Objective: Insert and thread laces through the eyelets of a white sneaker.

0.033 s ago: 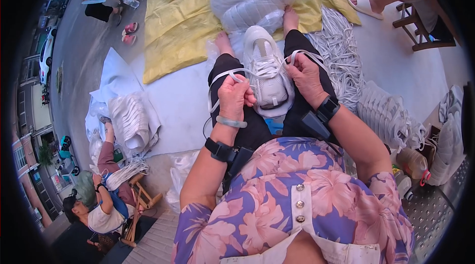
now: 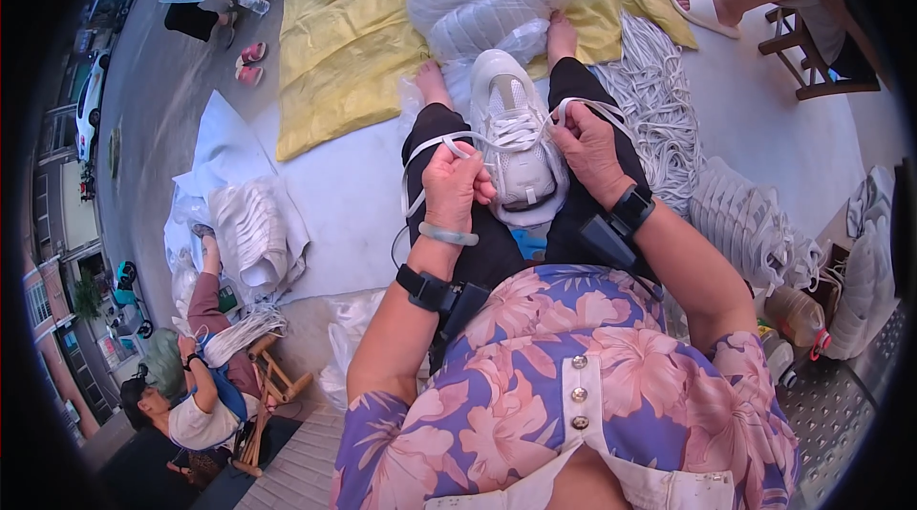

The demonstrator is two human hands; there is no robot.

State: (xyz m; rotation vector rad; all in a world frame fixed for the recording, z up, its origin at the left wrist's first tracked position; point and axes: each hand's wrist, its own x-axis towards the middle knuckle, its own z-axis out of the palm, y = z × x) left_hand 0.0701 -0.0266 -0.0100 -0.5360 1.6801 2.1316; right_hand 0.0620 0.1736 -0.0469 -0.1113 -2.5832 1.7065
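Two hands point(image 2: 590, 153), white shoe point(image 2: 523, 168), lace point(image 2: 448, 138) partly hidden

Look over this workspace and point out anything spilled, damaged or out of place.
Nothing looks plainly spilled or damaged. The messiest spot is the heap of white laces beside the right leg, strands loose and jumbled. The central white shoe looks intact, its lace held in the left hand and right hand.

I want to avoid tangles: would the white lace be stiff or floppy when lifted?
The white lace is probably floppy, as it bends in loose curves by the left hand and right hand. It looks light, being thin. It may tug the shoe, where it appears threaded.
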